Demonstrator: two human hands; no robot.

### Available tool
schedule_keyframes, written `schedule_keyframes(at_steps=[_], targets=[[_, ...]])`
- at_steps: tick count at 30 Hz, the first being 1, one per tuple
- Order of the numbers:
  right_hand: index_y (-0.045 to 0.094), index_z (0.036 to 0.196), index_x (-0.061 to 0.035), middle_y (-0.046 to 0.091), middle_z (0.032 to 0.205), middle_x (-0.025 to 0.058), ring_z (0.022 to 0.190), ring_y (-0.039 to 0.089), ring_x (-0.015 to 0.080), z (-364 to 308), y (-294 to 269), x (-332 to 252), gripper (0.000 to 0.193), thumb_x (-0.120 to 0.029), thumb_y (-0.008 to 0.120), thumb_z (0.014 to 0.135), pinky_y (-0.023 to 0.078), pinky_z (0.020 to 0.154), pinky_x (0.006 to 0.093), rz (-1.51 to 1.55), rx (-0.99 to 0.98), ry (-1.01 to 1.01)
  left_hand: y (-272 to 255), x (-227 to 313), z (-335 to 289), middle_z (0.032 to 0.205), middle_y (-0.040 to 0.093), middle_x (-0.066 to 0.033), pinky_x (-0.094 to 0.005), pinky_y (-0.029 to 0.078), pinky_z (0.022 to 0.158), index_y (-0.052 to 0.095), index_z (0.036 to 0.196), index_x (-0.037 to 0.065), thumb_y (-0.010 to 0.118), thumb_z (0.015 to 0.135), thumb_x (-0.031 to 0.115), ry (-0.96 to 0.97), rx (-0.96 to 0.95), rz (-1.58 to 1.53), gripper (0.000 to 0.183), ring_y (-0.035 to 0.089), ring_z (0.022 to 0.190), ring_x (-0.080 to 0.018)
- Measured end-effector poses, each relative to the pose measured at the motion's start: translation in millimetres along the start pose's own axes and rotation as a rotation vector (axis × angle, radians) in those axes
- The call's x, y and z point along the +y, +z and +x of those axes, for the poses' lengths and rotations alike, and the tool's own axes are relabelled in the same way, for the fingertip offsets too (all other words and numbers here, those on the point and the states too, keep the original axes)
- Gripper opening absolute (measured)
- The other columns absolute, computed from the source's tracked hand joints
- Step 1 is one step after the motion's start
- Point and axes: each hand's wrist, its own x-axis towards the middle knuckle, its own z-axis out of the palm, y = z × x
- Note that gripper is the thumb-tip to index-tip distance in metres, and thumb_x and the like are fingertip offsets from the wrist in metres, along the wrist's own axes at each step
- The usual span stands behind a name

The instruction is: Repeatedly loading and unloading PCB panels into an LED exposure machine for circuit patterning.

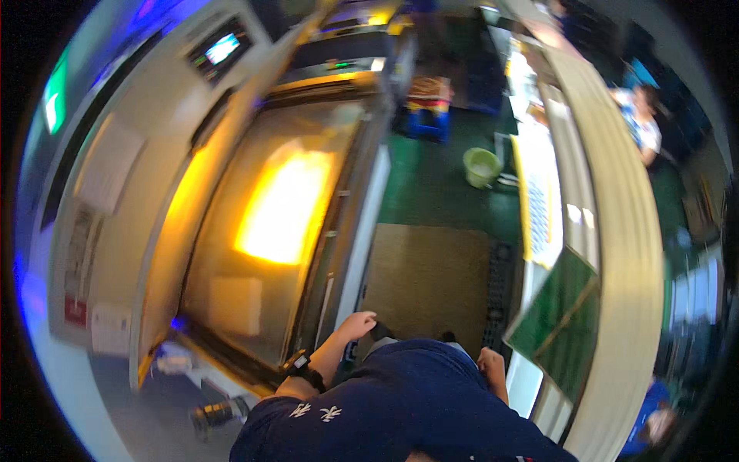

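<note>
My left hand [358, 325] is held low beside the long edge of a machine with a glass-like top [208, 231], its fingers curled and nothing visible in them. A dark band with a small box [302, 368] is round my left wrist. Nearer the right-hand bench hangs my right hand [491, 362], loosely closed, with no object showing. To its right a green panel [558, 316] with a diagonal brown line rests tilted against the bench; my hand is apart from it. Bright yellow light [285, 204] glows on the machine's top.
A brown mat [423, 285] covers the floor ahead between machine and bench. Beyond it are a light green bucket [481, 167] and a blue crate-like stand [429, 115]. A lit screen [222, 48] is on the machine's left panel. Another person [640, 123] is beyond the right-hand bench [623, 231].
</note>
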Motion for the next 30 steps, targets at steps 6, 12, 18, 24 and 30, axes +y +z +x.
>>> schedule_keyframes(at_steps=[6, 12, 18, 24, 30], targets=[[0.064, 0.080, -0.0023, 0.056, 0.069, -0.0007, 0.064, 0.051, 0.0089, 63.9, 132.8, -158.1, 0.031, -0.030, 0.064, 0.094, 0.042, 0.059, 0.0271, -0.402, -0.640, -0.123, -80.1, -5.9, 4.1, 0.097, 0.071, -0.0160, -0.0459, 0.053, 0.079, 0.067, 0.112, 0.007, 0.060, 0.088, 0.032, 0.031, 0.370, 0.136, 0.036, 0.067, 0.090, -0.0359], [0.063, 0.110, -0.0040, 0.069, 0.098, 0.0117, 0.091, 0.065, 0.0223, 37.9, 339.8, -285.1, 0.037, -0.036, 0.065, 0.092, 0.050, 0.081, 0.0349, -0.576, -1.283, -0.558, -156.9, -26.1, 10.2, 0.094, 0.071, -0.0171, -0.0492, 0.053, 0.079, 0.068, 0.100, 0.008, 0.057, 0.086, 0.029, -0.089, 0.557, 0.338, 0.028, 0.068, 0.090, -0.0372], [0.063, 0.110, -0.0058, 0.071, 0.091, 0.0145, 0.085, 0.069, 0.0330, -9.8, 457.3, -294.1, 0.057, -0.054, 0.070, 0.081, 0.053, 0.074, 0.0430, -0.941, -1.257, -0.836, -193.3, -72.6, -12.1, 0.094, 0.071, -0.0162, -0.0474, 0.055, 0.076, 0.066, 0.095, 0.008, 0.054, 0.086, 0.023, -0.291, 0.537, 0.438, 0.021, 0.070, 0.086, -0.0347], [0.063, 0.105, -0.0040, 0.069, 0.084, 0.0129, 0.077, 0.068, 0.0300, 4.3, 488.5, -283.1, 0.055, -0.052, 0.072, 0.079, 0.052, 0.070, 0.0412, -0.844, -1.341, -0.801, -203.5, -113.4, -19.7, 0.090, 0.071, -0.0162, -0.0484, 0.055, 0.073, 0.061, 0.101, 0.005, 0.056, 0.087, 0.028, -0.419, 0.594, 0.419, 0.027, 0.070, 0.084, -0.0346], [0.061, 0.110, -0.0017, 0.065, 0.078, 0.0120, 0.072, 0.064, 0.0211, 45.5, 502.1, -282.6, 0.049, -0.039, 0.070, 0.080, 0.051, 0.068, 0.0356, -0.631, -1.525, -0.568, -215.7, -120.1, -9.1, 0.108, 0.068, -0.0200, -0.0484, 0.052, 0.083, 0.056, 0.116, 0.006, 0.056, 0.086, 0.029, -0.448, 0.395, 0.328, 0.037, 0.067, 0.101, -0.0364]])
